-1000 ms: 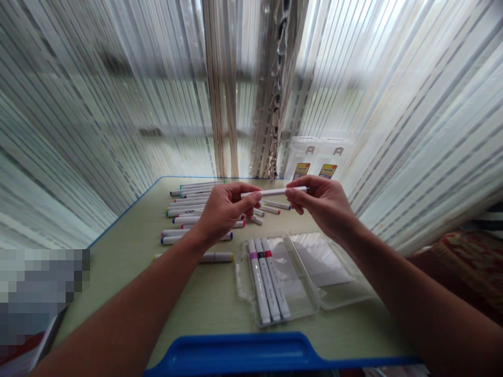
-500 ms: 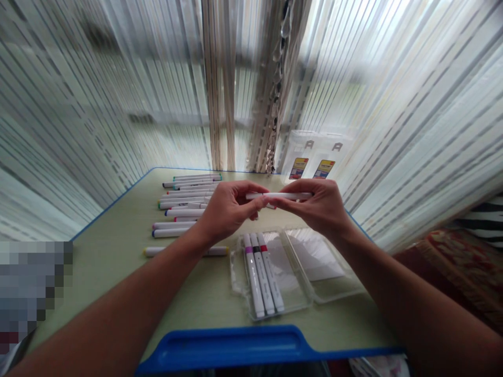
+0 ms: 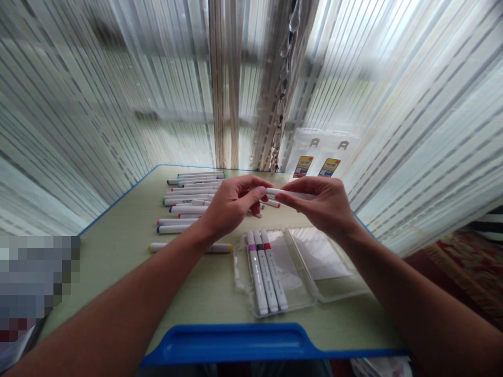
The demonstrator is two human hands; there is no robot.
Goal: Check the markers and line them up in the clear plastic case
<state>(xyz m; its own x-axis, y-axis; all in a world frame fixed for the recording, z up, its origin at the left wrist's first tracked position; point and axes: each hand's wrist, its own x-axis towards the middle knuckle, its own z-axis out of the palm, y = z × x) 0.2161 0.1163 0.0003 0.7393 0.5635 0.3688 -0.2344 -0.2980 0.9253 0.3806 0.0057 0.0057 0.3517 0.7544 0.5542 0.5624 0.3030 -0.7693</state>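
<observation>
A white marker (image 3: 291,193) is held level above the far half of the table. My right hand (image 3: 325,201) grips its body between thumb and fingers. My left hand (image 3: 236,203) is closed in a pinch at the marker's left end; the fingers cover that end, so whether its cap is on cannot be seen. Nearer to me lies an open clear plastic case (image 3: 293,283). In its left side three white markers lie side by side: one with a purple band (image 3: 257,275), one black (image 3: 266,275) and one red (image 3: 276,275).
Several white markers with coloured ends (image 3: 181,229) lie in rows on the left of the table (image 3: 118,293), partly behind my left arm. Two clear cases with yellow labels (image 3: 314,157) stand at the back right, before a string curtain (image 3: 176,104). A blue rim (image 3: 236,343) edges the table.
The marker has tilted slightly, its right end lower. My left fingers now cover its left end, which showed before. The whole view has shifted a little.
</observation>
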